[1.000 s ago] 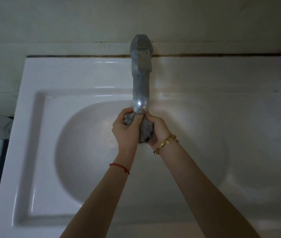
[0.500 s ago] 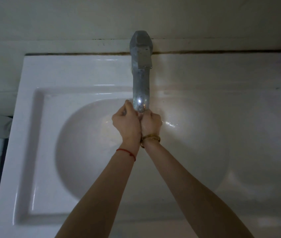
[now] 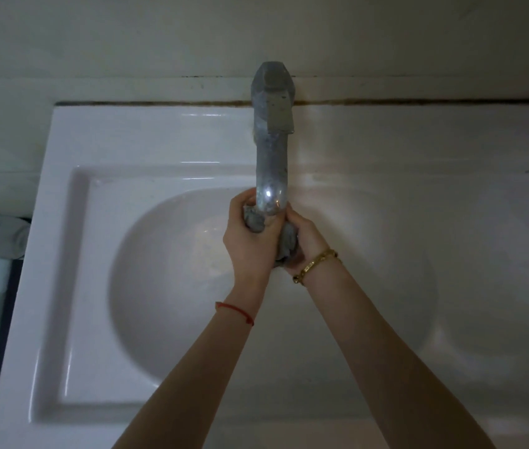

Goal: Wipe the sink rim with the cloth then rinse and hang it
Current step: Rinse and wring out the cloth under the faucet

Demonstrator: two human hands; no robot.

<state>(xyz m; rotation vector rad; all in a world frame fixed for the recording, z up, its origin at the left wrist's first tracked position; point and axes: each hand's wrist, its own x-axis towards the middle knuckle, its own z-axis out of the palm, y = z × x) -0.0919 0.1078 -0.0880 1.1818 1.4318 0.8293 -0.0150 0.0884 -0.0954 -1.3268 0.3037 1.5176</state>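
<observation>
White sink (image 3: 62, 254), both hands (image 3: 250, 244) around cloth (image 3: 286, 241)

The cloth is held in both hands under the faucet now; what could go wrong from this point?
1. The grey cloth is bunched tight between the left hand and the right hand, so its inner folds may not rinse well.
2. Both hands sit right under the metal faucet spout, so knuckles could knock it.
3. The wrung cloth may drip on the sink rim, perhaps leaving it wet again.
</observation>
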